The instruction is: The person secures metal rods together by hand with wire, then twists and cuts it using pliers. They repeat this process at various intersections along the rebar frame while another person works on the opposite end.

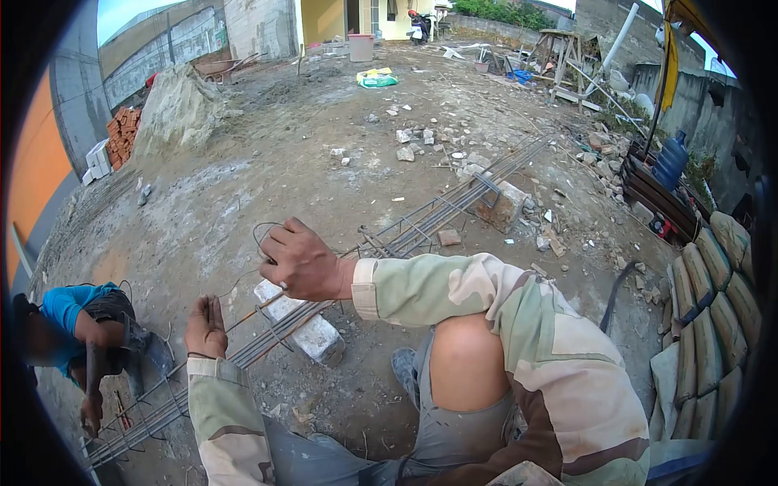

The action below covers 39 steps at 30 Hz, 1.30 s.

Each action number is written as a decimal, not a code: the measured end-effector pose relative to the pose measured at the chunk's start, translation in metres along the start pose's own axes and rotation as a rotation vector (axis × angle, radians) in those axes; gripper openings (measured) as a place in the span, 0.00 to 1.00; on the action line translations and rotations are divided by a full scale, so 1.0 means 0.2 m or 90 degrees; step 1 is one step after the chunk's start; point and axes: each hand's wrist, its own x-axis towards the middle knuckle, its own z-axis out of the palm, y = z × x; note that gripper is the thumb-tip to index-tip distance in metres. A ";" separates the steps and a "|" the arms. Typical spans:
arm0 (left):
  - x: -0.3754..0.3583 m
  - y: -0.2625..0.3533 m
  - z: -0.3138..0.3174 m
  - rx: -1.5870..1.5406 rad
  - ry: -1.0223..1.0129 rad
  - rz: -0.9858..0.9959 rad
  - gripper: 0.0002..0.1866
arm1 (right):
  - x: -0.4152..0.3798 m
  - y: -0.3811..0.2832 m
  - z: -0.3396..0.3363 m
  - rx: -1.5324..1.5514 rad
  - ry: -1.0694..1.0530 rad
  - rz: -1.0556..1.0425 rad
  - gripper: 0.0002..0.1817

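Note:
My right hand [301,261] is closed around a thin tie wire [258,229], whose loop stands out past the knuckles. Just above the rebar, my left hand [207,326] has its fingers pressed together on what looks like the same wire, a faint strand running between both hands. Beneath them a long rebar cage [397,240] with stirrups crosses diagonally. It rests on a pale concrete block [320,338] near my knees and on another block [504,207] farther off. The fingertips of my left hand are partly hidden.
A co-worker in a blue shirt [69,312] crouches at the cage's near left end, one hand by the bars. Stacked sacks [713,283] stand at right, below a blue water jug [671,158]. Rubble [409,146], a sand pile [182,109] and bricks [123,134] lie beyond.

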 end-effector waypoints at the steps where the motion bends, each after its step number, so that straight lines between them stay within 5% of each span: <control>1: -0.01 -0.01 0.01 -0.017 0.017 -0.036 0.06 | 0.03 0.00 -0.02 -0.113 0.030 -0.138 0.06; 3: -0.03 -0.02 0.04 0.020 0.033 0.026 0.05 | 0.03 -0.01 0.00 -0.120 0.034 -0.127 0.07; 5: -0.12 -0.01 0.12 0.057 0.050 0.086 0.04 | 0.01 -0.01 0.00 0.001 0.031 0.026 0.03; 6: -0.19 0.04 0.15 0.041 -0.053 0.090 0.04 | 0.01 0.01 0.01 0.004 0.033 0.025 0.03; 8: -0.33 0.11 0.23 0.024 -0.153 0.097 0.04 | 0.01 0.07 0.01 0.406 -0.236 0.492 0.03; 9: -0.41 0.14 0.28 0.051 -0.225 0.155 0.07 | -0.02 0.11 0.02 0.409 -0.237 0.490 0.03; 11: -0.48 0.14 0.32 0.081 -0.288 0.215 0.11 | -0.08 0.15 0.05 0.790 -0.289 0.681 0.11; 13: -0.52 0.14 0.32 0.254 -0.291 0.380 0.19 | -0.11 0.11 0.07 0.813 -0.318 0.694 0.09; 15: -0.56 0.12 0.36 0.342 -0.150 0.461 0.33 | -0.15 0.04 0.12 0.728 -0.310 0.629 0.08; 17: -0.52 0.07 0.37 0.347 -0.016 0.451 0.39 | -0.16 -0.01 0.12 0.367 -0.195 0.351 0.03; 20: -0.31 0.00 0.27 0.098 0.024 0.314 0.33 | -0.10 -0.01 0.11 0.010 -0.033 -0.038 0.00; 23: -0.27 0.02 0.25 -0.095 0.047 0.150 0.13 | -0.07 -0.06 0.12 -0.037 -0.048 -0.099 0.01; 26: -0.40 0.02 0.34 0.095 0.068 0.337 0.10 | -0.11 -0.10 0.18 0.095 -0.118 0.061 0.02; 27: -0.42 0.01 0.36 0.089 0.070 0.342 0.10 | -0.11 -0.09 0.20 0.289 -0.223 0.267 0.04; 28: -0.44 0.00 0.37 0.129 -0.020 0.413 0.11 | -0.12 -0.08 0.21 0.481 -0.329 0.477 0.05; 29: -0.46 0.00 0.38 0.170 -0.111 0.480 0.11 | -0.15 -0.06 0.22 0.479 -0.333 0.474 0.05; 31: -0.49 0.05 0.36 0.230 -0.190 0.495 0.13 | -0.18 -0.02 0.23 0.782 -0.368 0.656 0.08; 33: -0.49 0.12 0.32 0.269 -0.363 0.392 0.14 | -0.20 -0.01 0.21 0.817 -0.387 0.691 0.07; 37: -0.59 0.19 0.33 0.227 -0.251 0.363 0.30 | -0.19 -0.03 0.17 0.883 -0.396 0.622 0.08; 39: -0.51 0.15 0.29 0.195 -0.168 0.338 0.31 | -0.14 -0.05 0.14 0.573 -0.312 0.463 0.04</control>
